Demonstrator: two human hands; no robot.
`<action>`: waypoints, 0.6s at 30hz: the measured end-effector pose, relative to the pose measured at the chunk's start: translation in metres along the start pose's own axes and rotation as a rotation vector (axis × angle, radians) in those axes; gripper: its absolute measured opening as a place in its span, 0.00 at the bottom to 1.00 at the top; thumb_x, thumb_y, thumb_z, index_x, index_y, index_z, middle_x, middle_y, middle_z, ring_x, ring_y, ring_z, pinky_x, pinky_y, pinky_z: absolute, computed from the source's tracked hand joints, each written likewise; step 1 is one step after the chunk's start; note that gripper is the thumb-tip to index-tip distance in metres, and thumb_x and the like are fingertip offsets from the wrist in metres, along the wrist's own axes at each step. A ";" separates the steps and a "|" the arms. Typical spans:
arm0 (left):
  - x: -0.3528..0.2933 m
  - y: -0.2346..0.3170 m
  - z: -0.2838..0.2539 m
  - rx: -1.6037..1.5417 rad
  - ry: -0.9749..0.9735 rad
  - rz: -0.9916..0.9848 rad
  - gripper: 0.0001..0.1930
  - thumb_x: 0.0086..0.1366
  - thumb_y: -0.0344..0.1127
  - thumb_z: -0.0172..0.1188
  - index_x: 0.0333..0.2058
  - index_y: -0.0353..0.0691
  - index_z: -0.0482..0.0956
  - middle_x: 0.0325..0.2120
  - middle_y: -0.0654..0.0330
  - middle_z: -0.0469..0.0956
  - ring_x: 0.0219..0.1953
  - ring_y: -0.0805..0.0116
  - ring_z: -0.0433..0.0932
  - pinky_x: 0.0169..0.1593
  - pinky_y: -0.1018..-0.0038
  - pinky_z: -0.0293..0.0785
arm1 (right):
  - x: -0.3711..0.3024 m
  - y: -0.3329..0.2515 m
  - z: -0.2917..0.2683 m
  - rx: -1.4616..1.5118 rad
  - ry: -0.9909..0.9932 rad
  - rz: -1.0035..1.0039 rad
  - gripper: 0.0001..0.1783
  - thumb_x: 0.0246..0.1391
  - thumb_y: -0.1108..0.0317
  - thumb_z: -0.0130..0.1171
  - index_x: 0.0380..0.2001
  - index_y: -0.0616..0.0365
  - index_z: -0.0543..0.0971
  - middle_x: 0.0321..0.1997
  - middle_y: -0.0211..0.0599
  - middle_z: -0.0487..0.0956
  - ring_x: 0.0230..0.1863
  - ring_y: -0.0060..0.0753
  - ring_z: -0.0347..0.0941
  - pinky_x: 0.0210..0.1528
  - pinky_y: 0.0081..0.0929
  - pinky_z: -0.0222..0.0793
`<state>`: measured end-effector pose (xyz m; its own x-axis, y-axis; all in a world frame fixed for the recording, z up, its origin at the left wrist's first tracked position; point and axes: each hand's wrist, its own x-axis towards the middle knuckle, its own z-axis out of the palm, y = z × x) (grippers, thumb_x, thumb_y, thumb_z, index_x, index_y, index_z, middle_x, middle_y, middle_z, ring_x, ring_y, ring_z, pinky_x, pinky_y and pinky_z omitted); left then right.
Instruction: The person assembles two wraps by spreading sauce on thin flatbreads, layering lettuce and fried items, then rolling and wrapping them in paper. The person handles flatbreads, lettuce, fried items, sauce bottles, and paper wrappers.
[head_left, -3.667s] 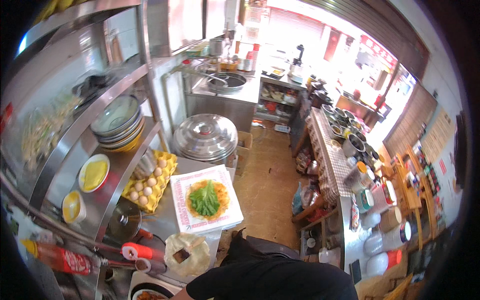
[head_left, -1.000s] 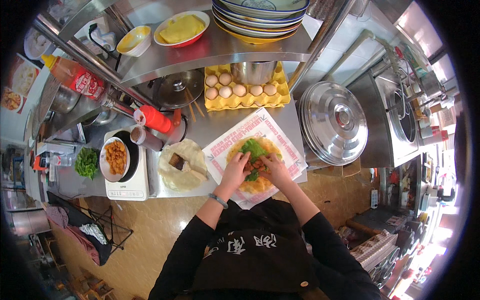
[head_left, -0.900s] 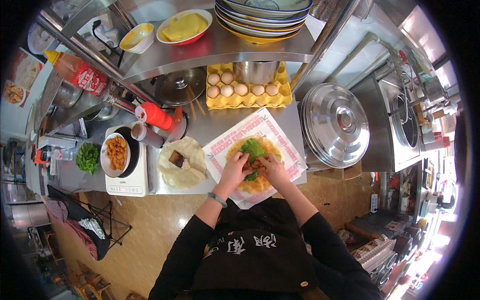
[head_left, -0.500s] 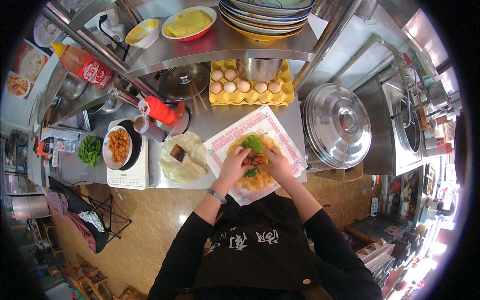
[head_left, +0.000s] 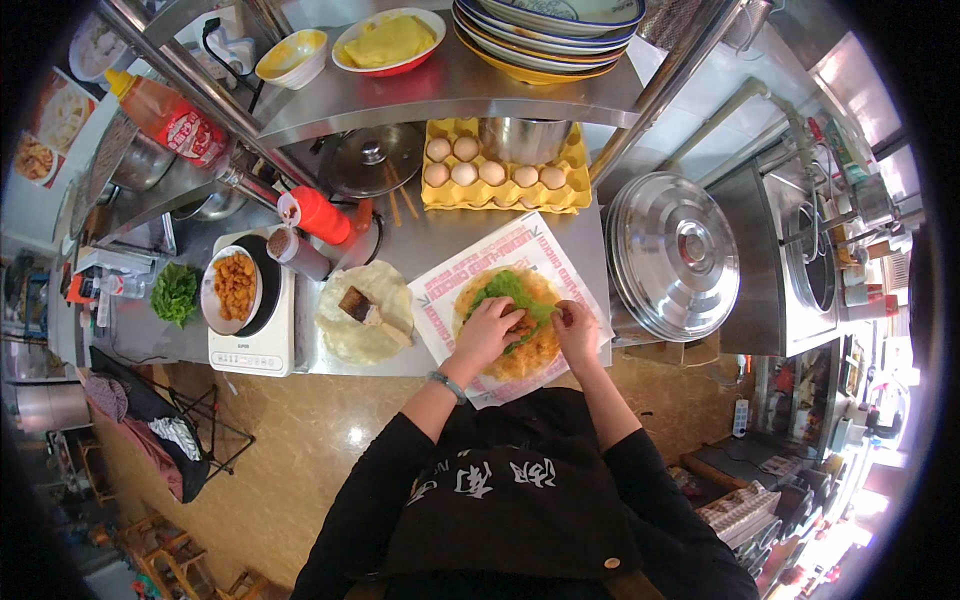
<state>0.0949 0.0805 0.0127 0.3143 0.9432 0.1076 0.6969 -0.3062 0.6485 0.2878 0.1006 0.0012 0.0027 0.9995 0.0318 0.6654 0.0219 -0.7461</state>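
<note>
A round golden flatbread (head_left: 530,362) lies on a sheet of printed white paper (head_left: 440,262) in front of me. Green lettuce (head_left: 515,284) and orange-brown fried pieces (head_left: 524,322) are heaped on it. My left hand (head_left: 487,332) lies over the left side of this filling, fingers stretched out and touching it. At the flatbread's right edge, my right hand (head_left: 577,338) is closed in a pinch. Something small and dark reddish shows at its fingertips, too small to name. Left of the paper, a brush (head_left: 362,307) rests on a pale, round flatbread (head_left: 350,342).
A bowl of fried pieces (head_left: 236,285) sits on a white hot plate (head_left: 275,345), with lettuce (head_left: 175,293) farther left. Sauce bottles (head_left: 320,217) stand behind. An egg tray (head_left: 500,197) is at the back, under a metal shelf (head_left: 400,112). A large lidded pot (head_left: 675,258) stands right.
My right hand has moved off the filling to the flatbread's right edge, its fingers pinched. My left hand has shifted slightly right over the filling, uncovering more lettuce.
</note>
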 end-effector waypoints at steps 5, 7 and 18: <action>0.004 -0.008 0.012 0.040 -0.023 0.020 0.18 0.51 0.38 0.62 0.43 0.44 0.76 0.45 0.58 0.69 0.49 0.55 0.66 0.51 0.66 0.66 | -0.005 -0.014 0.000 -0.059 -0.078 -0.144 0.09 0.42 0.72 0.61 0.30 0.60 0.76 0.26 0.40 0.75 0.28 0.43 0.74 0.31 0.33 0.70; 0.004 -0.011 0.013 0.047 -0.023 0.036 0.20 0.50 0.37 0.63 0.43 0.43 0.76 0.44 0.58 0.69 0.48 0.55 0.66 0.52 0.66 0.66 | -0.009 -0.023 0.003 -0.061 -0.093 -0.205 0.09 0.42 0.72 0.60 0.30 0.60 0.76 0.27 0.42 0.75 0.29 0.45 0.73 0.31 0.35 0.70; -0.003 -0.012 -0.005 -0.183 0.121 0.008 0.17 0.50 0.25 0.58 0.42 0.38 0.75 0.46 0.57 0.71 0.49 0.55 0.68 0.51 0.66 0.67 | -0.010 -0.036 0.020 -0.116 -0.158 -0.260 0.13 0.38 0.71 0.63 0.33 0.59 0.78 0.30 0.43 0.74 0.32 0.46 0.73 0.34 0.36 0.70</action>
<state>0.0821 0.0819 0.0088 0.2319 0.9529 0.1954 0.5626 -0.2953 0.7722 0.2489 0.0905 0.0141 -0.2884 0.9522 0.1007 0.7090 0.2831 -0.6459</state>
